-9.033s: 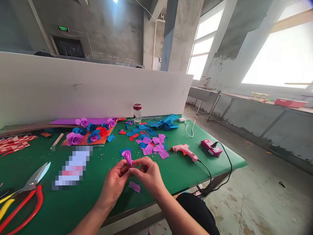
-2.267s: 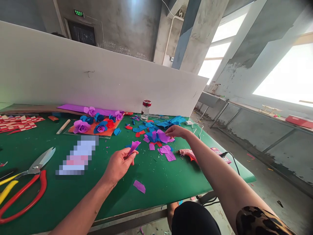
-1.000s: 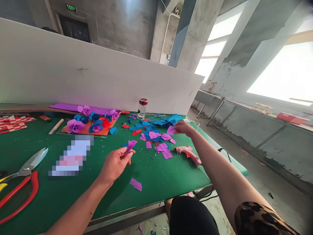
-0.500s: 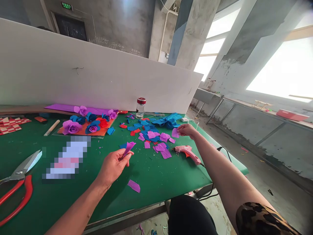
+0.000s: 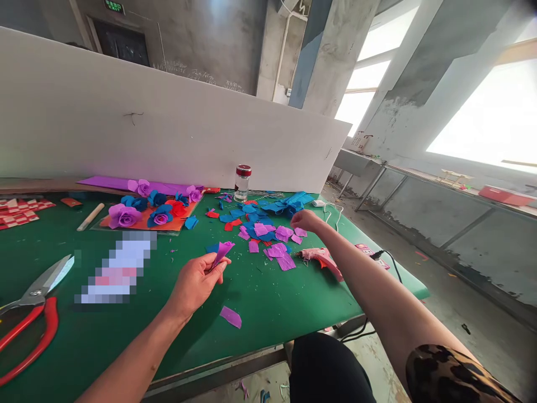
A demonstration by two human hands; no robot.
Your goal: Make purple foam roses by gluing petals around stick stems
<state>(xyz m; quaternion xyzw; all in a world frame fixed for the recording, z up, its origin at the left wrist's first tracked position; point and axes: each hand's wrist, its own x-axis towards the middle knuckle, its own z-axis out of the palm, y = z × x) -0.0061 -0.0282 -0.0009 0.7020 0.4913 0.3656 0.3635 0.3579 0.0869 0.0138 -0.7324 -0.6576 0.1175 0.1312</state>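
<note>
My left hand [image 5: 201,280] pinches a rolled purple paper flower bud [image 5: 222,253] that flares at its top, tilted up to the right. Stretched out over the right side of the paper pile is my right hand [image 5: 308,221], its fingers curled downward and their tips hidden. A purple paper petal [image 5: 300,232] shows just under it; whether the fingers touch it I cannot tell. More purple petals [image 5: 277,252] lie beside blue paper pieces [image 5: 251,215]. A pink glue gun [image 5: 319,256] rests below my right forearm, partly covered by it. One loose petal [image 5: 230,317] lies near the front edge.
Finished paper flowers [image 5: 161,215] sit on an orange sheet at the left back. A glass jar [image 5: 242,184] with a red lid stands before the white board [image 5: 168,123]. Large red-handled scissors [image 5: 37,302] lie at far left. A black cord [image 5: 392,263] runs along the right.
My right hand has moved slightly left and turned downward; the petal that showed in its fingertips is no longer seen there. My left hand still holds the bud in the same spot.
</note>
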